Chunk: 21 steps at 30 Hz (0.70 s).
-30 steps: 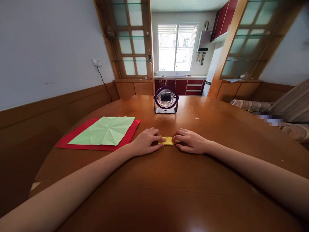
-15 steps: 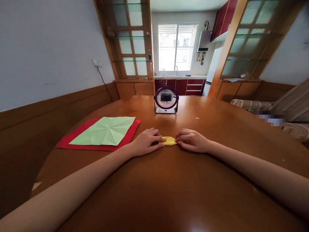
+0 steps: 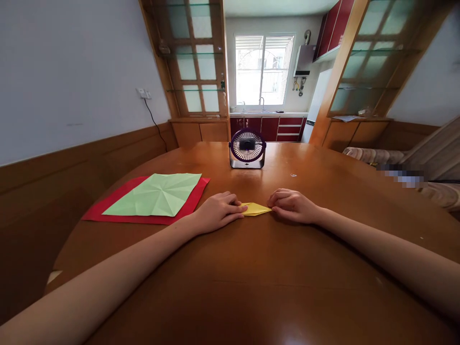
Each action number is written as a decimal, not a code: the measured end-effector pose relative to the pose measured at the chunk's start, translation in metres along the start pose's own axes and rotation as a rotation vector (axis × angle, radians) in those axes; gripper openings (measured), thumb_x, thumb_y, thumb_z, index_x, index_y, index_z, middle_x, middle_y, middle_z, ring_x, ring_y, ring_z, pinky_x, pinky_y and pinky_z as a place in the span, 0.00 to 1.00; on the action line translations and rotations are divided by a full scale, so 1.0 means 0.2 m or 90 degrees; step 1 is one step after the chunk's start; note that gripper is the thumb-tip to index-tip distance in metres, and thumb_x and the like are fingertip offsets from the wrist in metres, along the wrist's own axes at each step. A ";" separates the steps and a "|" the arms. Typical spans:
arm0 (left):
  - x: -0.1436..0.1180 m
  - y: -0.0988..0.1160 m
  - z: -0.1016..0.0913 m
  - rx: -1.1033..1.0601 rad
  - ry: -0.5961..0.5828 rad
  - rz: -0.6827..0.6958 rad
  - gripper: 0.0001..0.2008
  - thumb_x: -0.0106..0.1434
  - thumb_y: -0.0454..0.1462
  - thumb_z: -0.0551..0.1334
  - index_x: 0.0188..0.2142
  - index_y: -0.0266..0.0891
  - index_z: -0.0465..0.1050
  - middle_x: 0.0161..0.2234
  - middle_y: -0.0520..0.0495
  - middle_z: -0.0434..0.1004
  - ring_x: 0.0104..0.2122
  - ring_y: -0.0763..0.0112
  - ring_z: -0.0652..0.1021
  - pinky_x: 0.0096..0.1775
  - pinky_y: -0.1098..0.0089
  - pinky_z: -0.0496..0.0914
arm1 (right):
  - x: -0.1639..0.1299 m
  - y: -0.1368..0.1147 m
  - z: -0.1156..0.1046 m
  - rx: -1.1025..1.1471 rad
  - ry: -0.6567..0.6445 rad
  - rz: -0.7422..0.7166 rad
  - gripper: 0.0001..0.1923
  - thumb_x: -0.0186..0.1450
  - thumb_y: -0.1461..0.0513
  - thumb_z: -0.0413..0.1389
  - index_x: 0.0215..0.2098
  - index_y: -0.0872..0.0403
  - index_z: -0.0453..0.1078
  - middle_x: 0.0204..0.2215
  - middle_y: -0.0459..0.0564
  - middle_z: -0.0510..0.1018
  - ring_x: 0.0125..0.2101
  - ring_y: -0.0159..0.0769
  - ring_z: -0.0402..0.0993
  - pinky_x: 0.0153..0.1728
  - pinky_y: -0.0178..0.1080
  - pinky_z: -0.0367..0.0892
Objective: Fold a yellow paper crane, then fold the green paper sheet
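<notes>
On glossy brown table (image 3: 251, 278), holding down folded yellow paper (image 3: 256, 209) with curled left grip (image 3: 221, 211), pinching its tip in right grip (image 3: 293, 206); facing fan (image 3: 247, 145) and window (image 3: 264, 69) beyond both.

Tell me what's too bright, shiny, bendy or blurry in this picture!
Head view: the window glares nearly white; head view: the table shines around the fan; head view: the right cabinet leans, probably lens stretch; head view: a blocky patch at right; head view: the yellow paper shows its folds.
</notes>
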<state>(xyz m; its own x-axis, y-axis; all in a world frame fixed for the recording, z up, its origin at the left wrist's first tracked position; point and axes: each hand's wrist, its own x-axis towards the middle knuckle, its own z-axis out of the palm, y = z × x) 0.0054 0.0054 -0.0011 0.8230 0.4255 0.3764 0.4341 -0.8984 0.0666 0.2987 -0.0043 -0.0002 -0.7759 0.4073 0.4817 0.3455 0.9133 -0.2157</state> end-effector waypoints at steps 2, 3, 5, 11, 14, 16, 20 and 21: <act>0.00 0.00 0.00 0.002 0.010 0.002 0.16 0.70 0.43 0.53 0.51 0.44 0.74 0.40 0.44 0.75 0.41 0.65 0.73 0.44 0.66 0.68 | 0.00 0.00 0.00 -0.001 0.007 0.023 0.14 0.69 0.62 0.48 0.32 0.56 0.74 0.34 0.54 0.77 0.36 0.36 0.72 0.39 0.41 0.70; 0.00 0.00 0.00 0.003 0.016 0.002 0.16 0.70 0.43 0.52 0.51 0.44 0.74 0.40 0.44 0.75 0.41 0.66 0.74 0.44 0.66 0.68 | 0.00 -0.01 0.01 -0.002 0.016 0.038 0.14 0.69 0.61 0.48 0.33 0.56 0.74 0.34 0.54 0.77 0.36 0.36 0.72 0.39 0.41 0.70; 0.00 0.00 0.00 0.012 0.025 0.005 0.16 0.71 0.42 0.51 0.49 0.43 0.75 0.40 0.44 0.76 0.40 0.66 0.74 0.43 0.66 0.68 | 0.01 -0.01 0.01 0.000 0.044 0.073 0.15 0.70 0.60 0.48 0.33 0.55 0.74 0.35 0.54 0.76 0.36 0.36 0.73 0.39 0.41 0.70; 0.02 0.02 0.01 0.084 0.036 0.015 0.16 0.71 0.39 0.49 0.45 0.37 0.73 0.36 0.44 0.78 0.36 0.67 0.75 0.40 0.67 0.67 | 0.04 -0.07 0.04 0.070 0.105 0.162 0.10 0.69 0.58 0.51 0.39 0.55 0.71 0.40 0.53 0.76 0.40 0.36 0.73 0.44 0.42 0.69; 0.02 0.02 0.01 0.106 0.043 0.026 0.15 0.71 0.39 0.49 0.41 0.36 0.73 0.34 0.45 0.78 0.34 0.68 0.75 0.38 0.67 0.66 | 0.06 -0.10 0.08 0.058 0.069 0.168 0.12 0.67 0.56 0.54 0.45 0.54 0.69 0.42 0.53 0.75 0.42 0.38 0.72 0.46 0.43 0.69; 0.03 0.03 0.02 0.113 0.047 0.028 0.16 0.72 0.38 0.49 0.40 0.36 0.74 0.33 0.45 0.77 0.33 0.68 0.75 0.37 0.68 0.66 | 0.07 -0.11 0.10 0.027 0.054 0.155 0.11 0.67 0.57 0.55 0.44 0.54 0.69 0.43 0.54 0.75 0.43 0.38 0.72 0.46 0.44 0.69; 0.04 0.02 0.04 0.090 0.075 -0.011 0.16 0.72 0.39 0.49 0.43 0.37 0.74 0.34 0.45 0.76 0.34 0.69 0.75 0.37 0.68 0.67 | 0.10 -0.10 0.12 -0.022 0.054 0.137 0.07 0.68 0.60 0.52 0.38 0.54 0.71 0.38 0.52 0.77 0.39 0.37 0.74 0.45 0.43 0.68; 0.04 0.02 0.05 0.086 0.081 -0.024 0.16 0.71 0.39 0.49 0.45 0.37 0.74 0.35 0.44 0.76 0.35 0.68 0.75 0.38 0.68 0.68 | 0.11 -0.10 0.13 -0.032 0.057 0.141 0.08 0.68 0.60 0.52 0.37 0.54 0.72 0.36 0.52 0.78 0.38 0.37 0.74 0.43 0.43 0.68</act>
<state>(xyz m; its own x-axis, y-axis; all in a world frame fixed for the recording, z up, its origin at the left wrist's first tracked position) 0.0177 0.0055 -0.0067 0.7559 0.4344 0.4899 0.5166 -0.8553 -0.0387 0.2623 -0.0132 -0.0075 -0.6288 0.5943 0.5013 0.5295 0.7995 -0.2837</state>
